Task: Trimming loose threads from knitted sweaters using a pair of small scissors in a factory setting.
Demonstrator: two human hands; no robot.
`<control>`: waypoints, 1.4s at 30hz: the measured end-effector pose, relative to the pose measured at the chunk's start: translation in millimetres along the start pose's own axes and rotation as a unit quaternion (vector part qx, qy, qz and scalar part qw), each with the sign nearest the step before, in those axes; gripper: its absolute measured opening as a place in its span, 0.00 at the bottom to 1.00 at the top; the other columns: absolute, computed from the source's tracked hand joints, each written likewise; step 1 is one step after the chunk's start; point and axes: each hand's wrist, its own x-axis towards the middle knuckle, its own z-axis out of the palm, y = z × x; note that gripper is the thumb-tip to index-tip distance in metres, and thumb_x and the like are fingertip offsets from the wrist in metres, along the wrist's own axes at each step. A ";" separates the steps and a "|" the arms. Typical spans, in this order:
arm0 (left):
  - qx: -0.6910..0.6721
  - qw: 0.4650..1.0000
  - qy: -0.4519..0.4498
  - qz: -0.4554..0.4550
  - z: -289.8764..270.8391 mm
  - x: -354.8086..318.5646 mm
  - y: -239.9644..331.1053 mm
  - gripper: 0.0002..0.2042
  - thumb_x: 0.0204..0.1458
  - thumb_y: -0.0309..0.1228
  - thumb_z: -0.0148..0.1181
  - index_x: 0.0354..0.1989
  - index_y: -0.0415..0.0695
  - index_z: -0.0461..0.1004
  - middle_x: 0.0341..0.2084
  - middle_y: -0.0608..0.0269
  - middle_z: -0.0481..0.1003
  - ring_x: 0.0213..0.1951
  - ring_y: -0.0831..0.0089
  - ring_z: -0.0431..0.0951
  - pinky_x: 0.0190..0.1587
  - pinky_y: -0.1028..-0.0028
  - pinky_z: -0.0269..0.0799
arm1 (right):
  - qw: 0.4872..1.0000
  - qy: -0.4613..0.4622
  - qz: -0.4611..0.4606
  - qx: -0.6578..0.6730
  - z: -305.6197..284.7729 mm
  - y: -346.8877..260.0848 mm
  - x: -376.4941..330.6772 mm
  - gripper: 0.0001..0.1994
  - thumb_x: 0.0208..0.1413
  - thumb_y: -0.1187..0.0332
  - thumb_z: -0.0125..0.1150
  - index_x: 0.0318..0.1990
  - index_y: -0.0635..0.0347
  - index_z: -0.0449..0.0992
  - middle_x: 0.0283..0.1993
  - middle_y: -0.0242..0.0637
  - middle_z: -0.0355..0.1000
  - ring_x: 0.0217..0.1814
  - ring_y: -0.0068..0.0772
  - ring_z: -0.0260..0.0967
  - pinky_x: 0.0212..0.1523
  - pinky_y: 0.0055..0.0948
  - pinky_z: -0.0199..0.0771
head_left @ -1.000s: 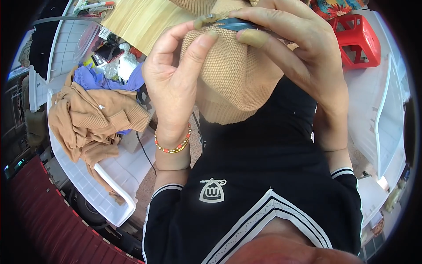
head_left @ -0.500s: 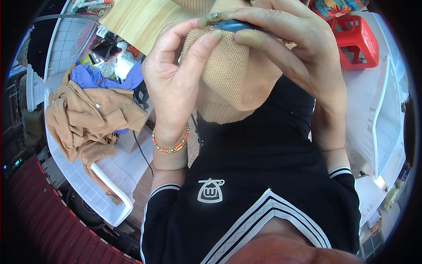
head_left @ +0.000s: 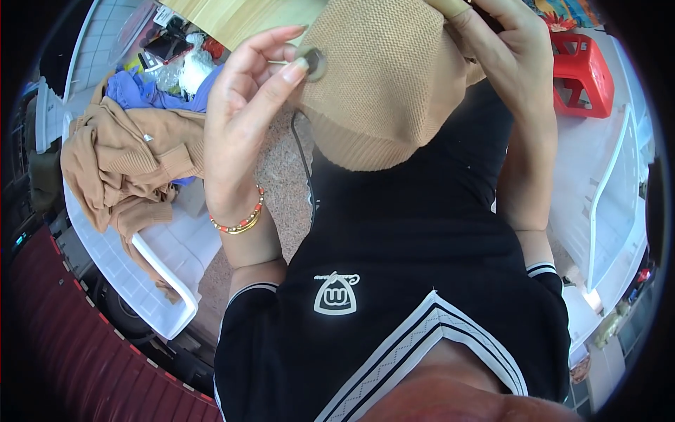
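Handling beige rib-edged knitwear point(head_left: 380, 74) between the fingers of left hand point(head_left: 239, 116) and right hand point(head_left: 517, 60). Showing left thumb and forefinger tips apart beside it. Cannot tell about clamping by other left fingers or right fingers, partly hidden.

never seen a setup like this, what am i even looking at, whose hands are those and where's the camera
There is no robot here: these are a person's own bare hands. A wide fisheye camera on their head looks down, so straight edges curve.

A tan knitted piece is spread between the hands. The left hand is at its left edge, with a small dark roundish thing at the fingertips, too unclear to name. The right hand is at its right edge and seems to hold it.

Left of them, brown knitwear lies over white plastic, beside purple cloth. A red stool stands at right.
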 end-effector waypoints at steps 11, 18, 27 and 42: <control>0.060 0.990 -0.004 0.127 23.8 2.3 6.5 0.17 0.57 0.21 0.52 0.56 0.34 0.66 0.45 0.58 0.72 0.45 0.79 0.72 0.50 0.82 0.65 | 0.996 -0.023 0.076 0.034 0.3 58.1 -12.1 0.11 0.53 0.72 0.62 0.40 0.70 0.76 0.34 0.38 0.73 0.37 0.27 0.69 0.38 0.23 0.67; 0.318 0.881 0.142 0.321 33.7 0.4 -4.5 0.10 0.46 0.15 0.58 0.37 0.39 0.78 0.35 0.59 0.73 0.33 0.74 0.73 0.37 0.78 0.69 | 0.993 0.116 0.004 0.004 -3.2 30.1 -24.3 0.13 0.49 0.76 0.64 0.43 0.70 0.76 0.33 0.39 0.70 0.33 0.28 0.67 0.35 0.22 0.66; 0.365 0.860 0.149 0.324 46.4 0.2 -5.8 0.16 0.38 0.22 0.71 0.39 0.39 0.78 0.34 0.60 0.71 0.30 0.76 0.72 0.30 0.80 0.69 | 0.986 -0.038 -0.123 0.108 -4.6 -10.2 -22.8 0.23 0.42 0.72 0.68 0.50 0.63 0.75 0.31 0.36 0.69 0.30 0.31 0.68 0.31 0.25 0.67; 0.379 0.839 0.157 0.358 46.9 10.8 -7.1 0.09 0.43 0.19 0.67 0.34 0.39 0.78 0.30 0.60 0.69 0.29 0.74 0.69 0.32 0.78 0.65 | 0.933 0.030 -0.334 0.129 29.0 36.0 -2.3 0.11 0.47 0.77 0.58 0.40 0.64 0.74 0.37 0.39 0.71 0.37 0.38 0.69 0.40 0.29 0.69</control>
